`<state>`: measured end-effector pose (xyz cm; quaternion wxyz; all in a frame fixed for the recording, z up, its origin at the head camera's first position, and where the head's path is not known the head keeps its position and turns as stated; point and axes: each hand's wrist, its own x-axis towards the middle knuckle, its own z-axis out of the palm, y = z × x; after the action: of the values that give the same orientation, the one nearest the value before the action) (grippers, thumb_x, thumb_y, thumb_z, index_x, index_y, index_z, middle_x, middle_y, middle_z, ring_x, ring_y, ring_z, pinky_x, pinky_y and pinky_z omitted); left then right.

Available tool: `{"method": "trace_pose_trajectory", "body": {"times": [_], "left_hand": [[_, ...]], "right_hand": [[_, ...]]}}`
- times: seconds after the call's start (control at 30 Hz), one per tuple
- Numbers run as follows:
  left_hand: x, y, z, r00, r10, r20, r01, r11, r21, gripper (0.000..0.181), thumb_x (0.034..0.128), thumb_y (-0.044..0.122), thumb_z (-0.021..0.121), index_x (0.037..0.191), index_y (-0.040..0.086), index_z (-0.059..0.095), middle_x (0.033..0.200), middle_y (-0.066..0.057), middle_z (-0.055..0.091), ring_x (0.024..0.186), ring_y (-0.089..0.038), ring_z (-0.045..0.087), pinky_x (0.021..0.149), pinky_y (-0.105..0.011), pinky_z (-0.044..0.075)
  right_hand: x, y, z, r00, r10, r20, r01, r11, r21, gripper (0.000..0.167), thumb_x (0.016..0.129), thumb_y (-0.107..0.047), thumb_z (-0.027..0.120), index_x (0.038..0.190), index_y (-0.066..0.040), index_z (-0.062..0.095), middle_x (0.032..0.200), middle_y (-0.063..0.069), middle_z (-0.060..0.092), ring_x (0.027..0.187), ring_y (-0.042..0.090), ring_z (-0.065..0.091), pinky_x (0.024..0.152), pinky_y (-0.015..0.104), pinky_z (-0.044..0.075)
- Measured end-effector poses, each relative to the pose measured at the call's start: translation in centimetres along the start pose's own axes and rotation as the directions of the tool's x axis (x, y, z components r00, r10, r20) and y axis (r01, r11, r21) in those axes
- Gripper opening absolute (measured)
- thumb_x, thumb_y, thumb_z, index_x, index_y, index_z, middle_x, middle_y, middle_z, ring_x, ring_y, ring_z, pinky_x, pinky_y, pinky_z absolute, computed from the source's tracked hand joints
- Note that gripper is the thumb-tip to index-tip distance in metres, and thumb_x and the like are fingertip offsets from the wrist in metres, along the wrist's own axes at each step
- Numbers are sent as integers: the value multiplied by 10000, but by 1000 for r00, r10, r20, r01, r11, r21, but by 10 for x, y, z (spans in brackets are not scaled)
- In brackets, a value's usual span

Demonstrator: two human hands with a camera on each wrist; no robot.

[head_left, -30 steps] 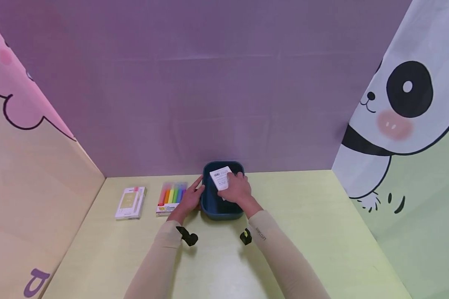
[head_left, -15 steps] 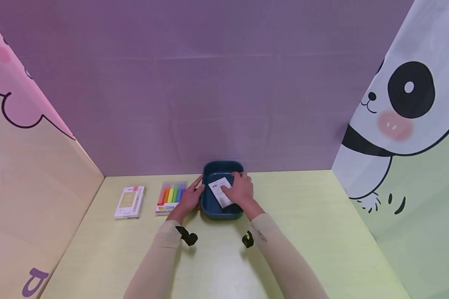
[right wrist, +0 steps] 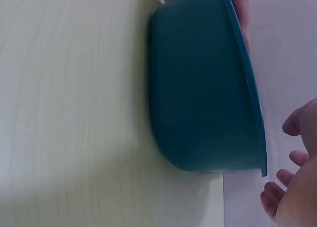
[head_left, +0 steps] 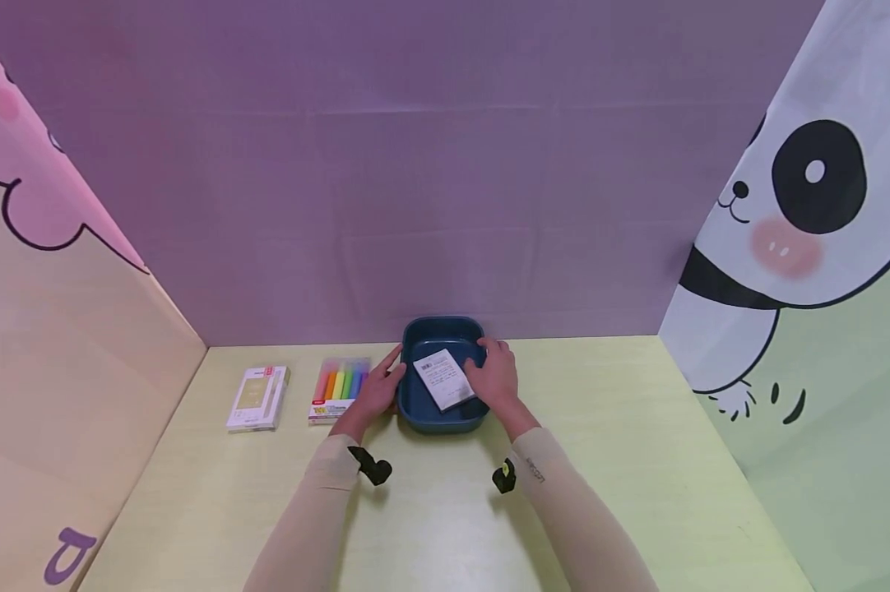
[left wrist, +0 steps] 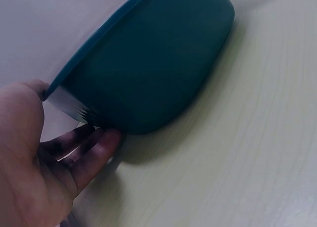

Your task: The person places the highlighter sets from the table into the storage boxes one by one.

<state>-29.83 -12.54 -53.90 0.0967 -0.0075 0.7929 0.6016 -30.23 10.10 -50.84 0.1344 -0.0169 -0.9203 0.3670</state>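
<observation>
A dark blue bin [head_left: 433, 421] stands near the table's back edge, and a white box [head_left: 445, 381] with printed text lies tilted inside it. The left hand [head_left: 374, 395] holds the bin's left side; in the left wrist view this hand [left wrist: 52, 160] has its thumb at the rim of the bin [left wrist: 153, 64] and its fingers against the lower wall. Over the bin's right rim hovers the right hand [head_left: 497, 378]. The right wrist view shows that hand [right wrist: 299, 170] with spread, relaxed fingers, apart from the bin [right wrist: 203, 88], holding nothing.
Left of the left hand lies a pack of coloured markers [head_left: 336, 395]. Farther left is a white box with a gold panel [head_left: 254, 395]. A purple backdrop [head_left: 438, 173] rises behind the table [head_left: 623, 460], with printed panels at both sides.
The white box has gone down into the bin, and the right hand has let go of it and moved right to the rim. The left hand stays at the bin's left side.
</observation>
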Motion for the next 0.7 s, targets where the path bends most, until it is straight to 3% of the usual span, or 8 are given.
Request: {"method": "trace_pose_trajectory", "body": {"times": [0.2, 0.5, 0.7], "left_hand": [[-1, 0, 0, 1000, 6, -8, -6, 1000, 7, 507, 1044, 340, 435, 1530, 355, 292, 1219, -213, 513, 695, -247, 563, 543, -324, 520], [1, -1, 2, 1000, 10, -18, -10, 1000, 14, 506, 1045, 337, 433, 1531, 343, 295, 1230, -214, 509, 721, -254, 562, 539, -317, 516], [3, -4, 1, 999, 43, -12, -43, 997, -56, 511, 1044, 292, 450, 1534, 291, 306, 1145, -235, 549, 631, -213, 582, 494, -348, 524]], "right_hand": [[-2, 7, -2, 999, -30, -28, 31, 999, 40, 403, 880, -154, 668, 1252, -25, 586, 1247, 189, 550, 1132, 359, 517, 978, 456, 428], [-6, 23, -2, 998, 11, -58, -4, 992, 123, 416, 889, -125, 652, 1281, -22, 561, 1260, 162, 548, 1075, 326, 551, 933, 446, 459], [-9, 30, -1, 997, -1, -74, 14, 985, 171, 414, 880, -121, 647, 1274, -19, 572, 1208, 181, 563, 1016, 350, 563, 891, 464, 469]]}}
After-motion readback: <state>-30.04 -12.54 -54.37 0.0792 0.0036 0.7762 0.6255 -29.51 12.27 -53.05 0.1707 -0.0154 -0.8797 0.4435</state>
